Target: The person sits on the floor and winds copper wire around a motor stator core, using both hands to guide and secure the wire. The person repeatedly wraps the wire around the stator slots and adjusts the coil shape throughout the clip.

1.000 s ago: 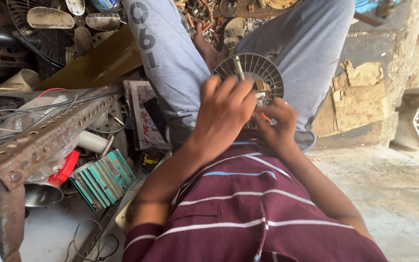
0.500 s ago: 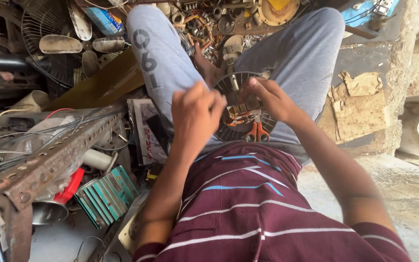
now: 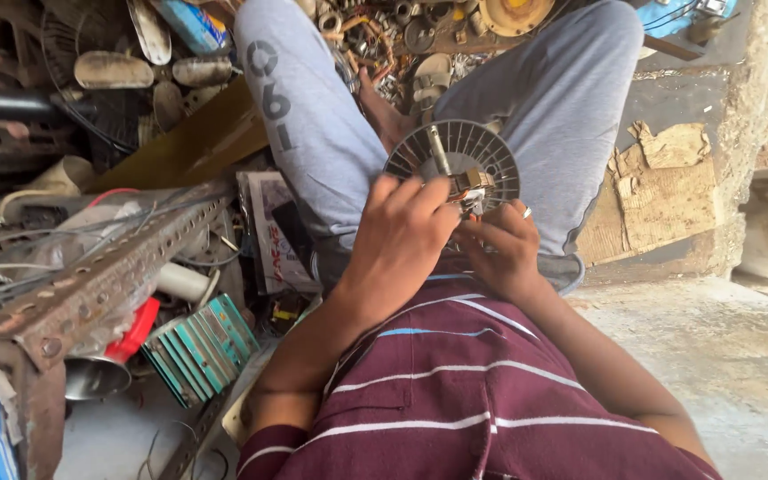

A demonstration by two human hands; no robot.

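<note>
Currently, left hand is curled closed over the lower left edge of a round ribbed fan motor, held above the lap between grey-trousered knees. Right hand pinches the small brass-coloured part at the motor's middle, fingers bent. Left of the knee: flat printed paper package, white with red marks. Below it, a stack of teal plates. Metal cup, contents unseen.

Both forearms reach forward from the chest and meet over the lap. The left hand curls, knuckles up, just beside the smaller-looking right hand, fingers bent.
</note>
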